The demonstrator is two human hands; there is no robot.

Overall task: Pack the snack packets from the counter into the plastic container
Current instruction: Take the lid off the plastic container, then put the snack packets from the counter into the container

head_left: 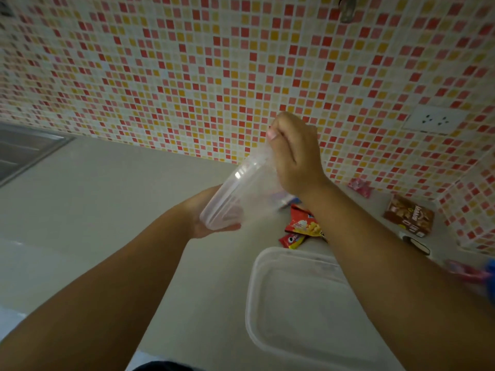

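Plastic container (241, 188): clear, lidless, held off the counter (93, 210) and tilted on edge between both hands. The right hand (294, 153) grips its upper rim, fingers curled over the edge and thumb pressed against the wall. The left hand (209, 223) cradles the lower end from below, palm up with the fingers curved under the base; most of that hand is hidden behind the plastic.

Lid (294, 303): lies flat on the counter below the right forearm, nearer the person than either hand.

Snack packets: two red packets (300, 228) lie on the counter just below the right wrist, one overlapping the other. A brown packet (409, 216) lies well to the right of the right hand, near the tiled wall (187, 76). A pink packet (360, 187) lies beyond it against the wall. Further items at the far right edge are too blurred to identify. No packet appears to be inside the container.

Step in hand, as judged: positioning the open container for loading.

Procedure:
1. Turn the container mouth-up and set it flat on the counter to the left of the red packets, with the lid kept out of the way.
2. Keep the left hand on the container wall to steady it; thin plastic is likely to slide.
3. Release the rim with the right hand and collect the nearest packets first.
4. Lay packets flat, larger ones at the bottom, so the lid can seat later.
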